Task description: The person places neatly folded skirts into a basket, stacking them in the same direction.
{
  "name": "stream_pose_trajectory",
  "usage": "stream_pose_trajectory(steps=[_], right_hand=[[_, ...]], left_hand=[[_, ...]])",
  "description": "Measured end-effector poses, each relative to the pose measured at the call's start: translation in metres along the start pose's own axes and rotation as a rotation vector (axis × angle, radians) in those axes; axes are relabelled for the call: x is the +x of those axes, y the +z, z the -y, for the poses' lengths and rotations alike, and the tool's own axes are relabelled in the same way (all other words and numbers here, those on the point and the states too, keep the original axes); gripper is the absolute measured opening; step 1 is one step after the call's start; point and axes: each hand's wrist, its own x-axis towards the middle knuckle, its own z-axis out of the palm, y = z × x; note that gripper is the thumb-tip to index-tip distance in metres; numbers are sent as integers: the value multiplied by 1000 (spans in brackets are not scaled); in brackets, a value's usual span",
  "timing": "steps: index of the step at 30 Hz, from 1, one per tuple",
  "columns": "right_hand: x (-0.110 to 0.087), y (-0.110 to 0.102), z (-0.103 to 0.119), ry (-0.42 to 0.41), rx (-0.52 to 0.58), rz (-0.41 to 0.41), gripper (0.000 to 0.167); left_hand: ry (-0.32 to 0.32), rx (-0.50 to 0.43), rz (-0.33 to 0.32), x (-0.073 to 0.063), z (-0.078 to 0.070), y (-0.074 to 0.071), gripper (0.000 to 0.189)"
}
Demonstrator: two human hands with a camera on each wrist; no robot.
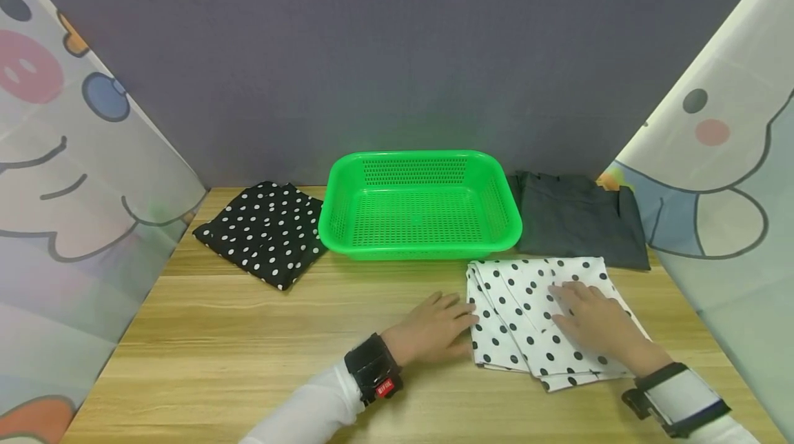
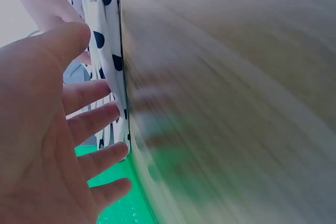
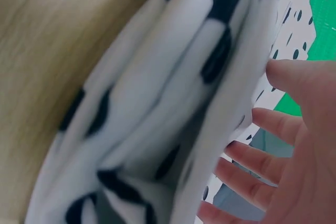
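A white cloth with black dots (image 1: 515, 313) lies folded in several layers at the right of the table. My right hand (image 1: 598, 323) rests on top of it, fingers spread and nearly straight. In the right wrist view the cloth's stacked folds (image 3: 157, 93) show beside the right hand (image 3: 283, 145). My left hand (image 1: 434, 327) is at the cloth's left edge, its fingertips touching or almost touching it. The left wrist view shows that left hand (image 2: 47, 119) with spread, extended fingers along the folded edge (image 2: 107, 40).
A green plastic basket (image 1: 422, 251) stands at the back middle. Left of it lies a black cloth with white dots (image 1: 267, 230); right of it, a folded dark grey cloth (image 1: 577, 216). A grey wall (image 1: 397, 51) rises behind the wooden table (image 1: 248, 334), with printed panels on both sides.
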Motion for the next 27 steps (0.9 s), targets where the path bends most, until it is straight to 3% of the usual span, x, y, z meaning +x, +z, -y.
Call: stream_pose_trajectory(steps=[14,27], right_hand=[[0,-9,23,-148,54,4,43],[6,-2,49,-225,89,-3,42]], left_hand=[[-79,-54,-17,-25,24,0,52],[-125,-93,-65,-59,39,1,50]])
